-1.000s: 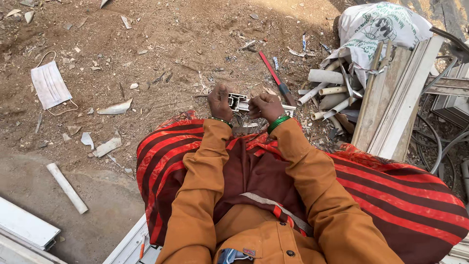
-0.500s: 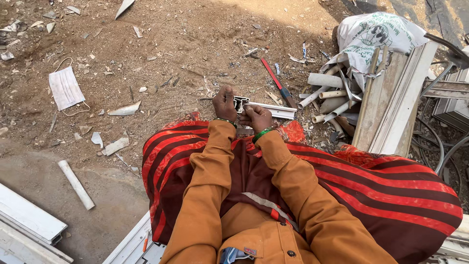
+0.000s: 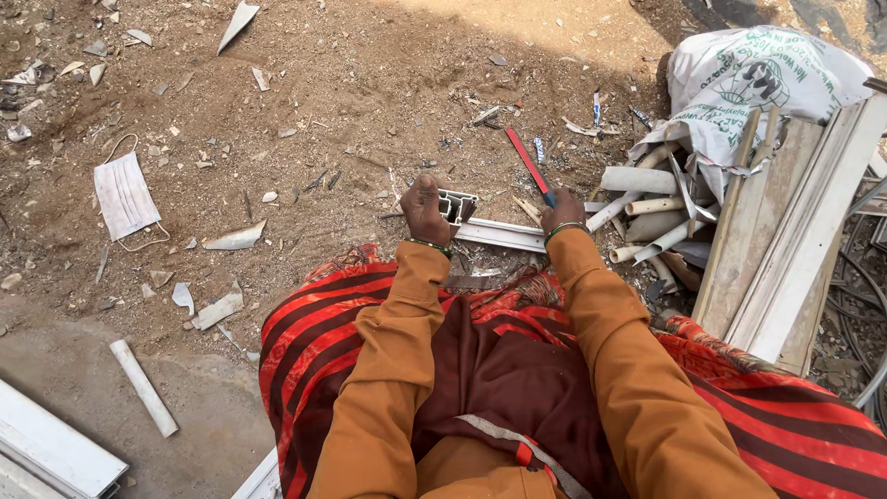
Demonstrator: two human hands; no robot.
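Observation:
My left hand [image 3: 425, 209] is closed on the end of a short white hollow profile piece [image 3: 459, 204], held just above the dirt. A long flat white profile strip [image 3: 504, 236] lies on the ground between my two hands. My right hand [image 3: 562, 212] is off to the right, closed around the lower blue end of a slim red tool [image 3: 527, 162] that slants up and away to the left. Both wrists wear green bangles. Orange sleeves and a red striped cloth [image 3: 314, 333] fill the lower part of the view.
A heap of white pipe offcuts [image 3: 637, 180] lies right of my right hand, with a white printed sack [image 3: 758, 79] behind it. Long pale frame boards [image 3: 804, 231] and cables [image 3: 864, 277] stand at the right. A face mask [image 3: 125, 196], a white tube [image 3: 143, 388] and scraps litter the dirt.
My right hand has left the profile piece, moved right and closed on the red tool. My left hand keeps its hold on the profile.

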